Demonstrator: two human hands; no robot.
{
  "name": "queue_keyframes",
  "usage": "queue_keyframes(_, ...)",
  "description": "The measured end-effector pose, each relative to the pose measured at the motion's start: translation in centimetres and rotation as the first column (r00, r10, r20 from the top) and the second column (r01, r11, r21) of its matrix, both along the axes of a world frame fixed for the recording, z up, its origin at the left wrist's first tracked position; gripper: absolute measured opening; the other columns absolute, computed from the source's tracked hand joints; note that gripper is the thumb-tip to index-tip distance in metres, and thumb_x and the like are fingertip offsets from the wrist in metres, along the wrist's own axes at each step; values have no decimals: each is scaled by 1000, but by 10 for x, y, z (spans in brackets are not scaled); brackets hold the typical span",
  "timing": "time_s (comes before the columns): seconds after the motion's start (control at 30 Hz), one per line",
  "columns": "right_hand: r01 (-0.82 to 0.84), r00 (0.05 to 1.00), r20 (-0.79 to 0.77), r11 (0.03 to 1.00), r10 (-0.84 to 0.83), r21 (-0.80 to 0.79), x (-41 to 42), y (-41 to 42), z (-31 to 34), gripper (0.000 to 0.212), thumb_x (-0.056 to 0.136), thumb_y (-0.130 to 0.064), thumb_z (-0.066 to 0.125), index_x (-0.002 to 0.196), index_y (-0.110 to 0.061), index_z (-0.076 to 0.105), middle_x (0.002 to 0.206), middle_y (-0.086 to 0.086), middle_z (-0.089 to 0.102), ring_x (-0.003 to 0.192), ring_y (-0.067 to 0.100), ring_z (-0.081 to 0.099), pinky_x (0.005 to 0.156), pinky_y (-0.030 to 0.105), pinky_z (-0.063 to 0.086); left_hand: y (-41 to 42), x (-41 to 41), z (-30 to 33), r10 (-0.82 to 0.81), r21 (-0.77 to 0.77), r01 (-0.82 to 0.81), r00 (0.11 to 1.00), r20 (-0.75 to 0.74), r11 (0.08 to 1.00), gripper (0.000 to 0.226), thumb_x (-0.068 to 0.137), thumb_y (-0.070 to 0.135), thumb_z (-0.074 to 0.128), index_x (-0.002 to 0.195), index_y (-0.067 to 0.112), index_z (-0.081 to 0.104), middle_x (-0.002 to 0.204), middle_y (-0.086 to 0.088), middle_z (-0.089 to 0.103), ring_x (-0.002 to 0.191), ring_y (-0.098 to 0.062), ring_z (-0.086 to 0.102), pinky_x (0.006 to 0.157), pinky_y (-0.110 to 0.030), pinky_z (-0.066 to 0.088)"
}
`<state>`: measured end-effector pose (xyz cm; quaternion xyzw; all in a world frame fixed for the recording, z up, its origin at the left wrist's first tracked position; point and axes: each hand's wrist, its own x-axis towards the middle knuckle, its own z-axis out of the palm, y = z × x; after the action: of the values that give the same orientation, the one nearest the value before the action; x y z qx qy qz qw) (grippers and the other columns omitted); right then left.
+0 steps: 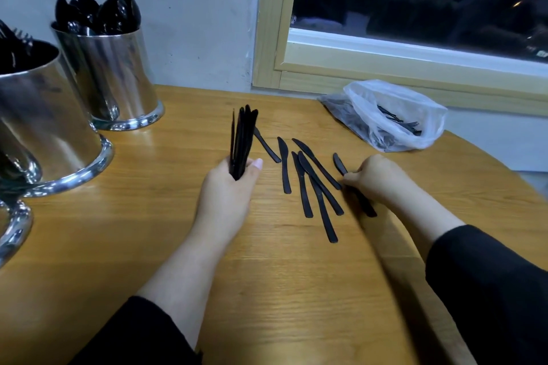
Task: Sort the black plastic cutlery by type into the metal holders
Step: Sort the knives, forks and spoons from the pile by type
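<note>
Gripping an upright bundle of knives (243, 139) with left hand (229, 187); pinching one knife (341, 165) on the table (118, 231) with right hand (376, 178), handle mostly hidden. Holding spoons in the far holder (118, 74); near holder (44, 127) cropped, contents unclear.

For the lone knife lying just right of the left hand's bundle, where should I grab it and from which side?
Take that knife by its handle end, the near-right end, coming from above. It lies flat on the table, tip tucked behind the bundle in the left hand, so the blade end is crowded. The right hand is pinching another knife.
</note>
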<state>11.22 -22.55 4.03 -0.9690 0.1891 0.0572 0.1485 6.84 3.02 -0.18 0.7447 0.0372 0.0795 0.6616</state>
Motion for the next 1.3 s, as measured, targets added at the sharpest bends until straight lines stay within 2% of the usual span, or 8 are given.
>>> queue_keyframes(0.2,-78,972,228,990,50,116,-19,2,3,25,95,-36,63,89,-13,68,74,5,68,68,18,64,60,35,53,-4,-7,5,-107,-157,99,993,-41,983,24,104,32,59,95,15,74,64,0,64,58,-20,64,59,-33,55)
queue_keyframes(0.37,-376,896,407,791,178,483,-44,63,26,20,96,-34,64,84,-20,71,72,4,69,56,9,57,55,25,46,-10,-6,10,-224,-305,191,971,-78,933,20,106,28,57,108,15,71,93,-7,80,89,-23,78,85,-42,62)
queue_keyframes(0.5,-478,864,419,712,278,514,-35,107,23,15,96,-28,63,85,-21,72,76,2,73,67,14,68,61,24,54,-7,-5,12,-214,-339,179,975,-68,924,24,106,29,57,108,14,74,89,-17,78,79,-30,77,75,-42,63)
queue_keyframes(0.67,-436,853,438,850,284,297,10,120,1,20,98,-38,60,97,-22,71,79,-1,69,75,15,64,66,30,51,-2,3,8,-93,-503,38,992,-84,864,20,106,26,57,109,9,68,66,3,45,51,-12,41,50,-29,38)
queue_keyframes(0.83,-303,934,159,946,319,-117,70,122,-17,37,90,-54,65,103,-20,62,94,0,64,91,25,60,85,42,52,0,5,10,-84,-528,38,994,-65,849,7,106,11,54,106,17,58,71,2,54,53,-16,50,52,-31,46)
queue_keyframes(1.1,-383,915,38,895,402,-228,73,139,-3,44,86,-49,69,70,-17,43,69,1,48,76,27,53,68,34,43,4,11,8,-5,-633,-80,991,-132,770,16,102,18,64,110,5,64,64,4,42,51,-12,39,47,-25,38)
queue_keyframes(1.17,-419,876,122,861,467,-289,57,141,2,37,88,-45,65,69,-17,49,70,2,53,74,28,52,70,35,42,4,13,6,45,-628,-132,987,-152,767,25,102,20,64,114,-1,65,63,4,43,51,-11,40,48,-25,38)
queue_keyframes(1.3,-540,761,413,841,500,-21,13,144,9,27,89,-39,54,81,-14,62,76,7,66,76,31,61,70,38,50,2,16,3,112,-630,-181,983,-148,756,17,100,25,68,92,10,65,59,5,45,50,-12,42,49,-26,38)
